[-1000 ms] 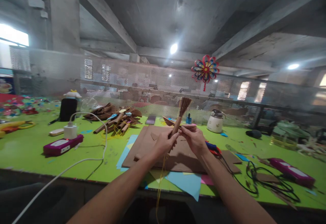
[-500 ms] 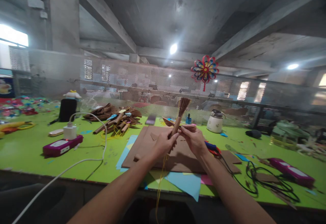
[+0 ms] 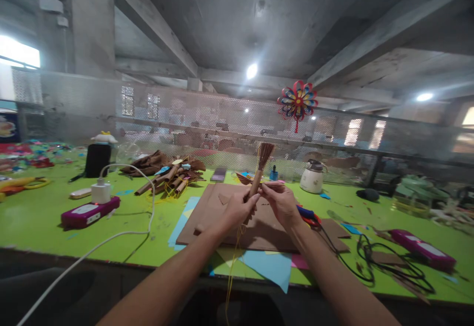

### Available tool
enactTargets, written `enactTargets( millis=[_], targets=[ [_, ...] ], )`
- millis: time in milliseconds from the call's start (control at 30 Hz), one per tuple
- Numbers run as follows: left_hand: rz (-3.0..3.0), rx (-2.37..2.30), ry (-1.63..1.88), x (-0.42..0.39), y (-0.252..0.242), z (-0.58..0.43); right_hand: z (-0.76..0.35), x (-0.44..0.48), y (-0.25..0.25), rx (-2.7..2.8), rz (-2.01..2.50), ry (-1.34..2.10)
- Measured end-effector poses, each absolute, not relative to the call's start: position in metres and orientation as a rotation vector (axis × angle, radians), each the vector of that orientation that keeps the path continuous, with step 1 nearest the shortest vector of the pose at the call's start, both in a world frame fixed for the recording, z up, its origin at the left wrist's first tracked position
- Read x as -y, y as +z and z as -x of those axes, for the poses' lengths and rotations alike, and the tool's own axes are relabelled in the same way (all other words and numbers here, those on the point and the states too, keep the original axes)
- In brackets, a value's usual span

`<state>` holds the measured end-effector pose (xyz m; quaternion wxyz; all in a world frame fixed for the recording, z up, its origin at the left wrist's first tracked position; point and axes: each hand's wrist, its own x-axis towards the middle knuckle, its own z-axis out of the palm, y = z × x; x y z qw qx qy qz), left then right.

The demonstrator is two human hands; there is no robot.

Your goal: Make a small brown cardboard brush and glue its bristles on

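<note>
My left hand (image 3: 237, 211) is closed around a rolled brown paper tube (image 3: 255, 183), which tilts up and to the right. Pleated brown paper (image 3: 265, 154) fans out at the tube's top like a brush. Yellow string (image 3: 231, 269) trails down from below my left hand past the table edge, and a thin strand runs beside the pleats. Close to the tube, my right hand (image 3: 283, 208) pinches a folded brown paper piece (image 3: 274, 185), its far side partly hidden by the fingers. Both hands are above a stack of brown cardboard sheets (image 3: 205, 217).
Rolled brown paper pieces with yellow string (image 3: 170, 175) lie piled at left. Purple power strips (image 3: 91, 212) sit on both sides, with white and black cables. Scissors (image 3: 309, 215) rest right of the cardboard. A white jug (image 3: 311, 176) stands behind; a pinwheel flower (image 3: 298, 101) hangs at the mesh.
The tube's pleated top has tipped very slightly to the left. Both hands keep their grips in almost the same place.
</note>
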<state>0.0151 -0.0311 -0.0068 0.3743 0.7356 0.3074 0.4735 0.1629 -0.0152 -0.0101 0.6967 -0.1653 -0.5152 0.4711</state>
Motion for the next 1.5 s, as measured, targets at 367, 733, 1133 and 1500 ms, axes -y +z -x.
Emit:
enactTargets(
  millis=[367,733,1133,1500],
  targets=[
    [-1.852,-0.808,1.211,0.033,-0.0049,-0.0155,-0.1626,0.0139,-0.0111,1.197,0.431,0.939],
    [-1.855,-0.831,1.2,0.0347,-0.0036,-0.016,-0.1624,0.0101,-0.0132,1.212,0.467,0.839],
    [-1.902,-0.85,1.198,0.032,-0.0049,-0.0163,-0.1616,0.0108,-0.0123,1.216,0.466,0.794],
    [-1.862,-0.835,1.214,0.0361,-0.0024,-0.0164,-0.1592,0.0136,-0.0109,1.231,0.527,0.722]
  ],
)
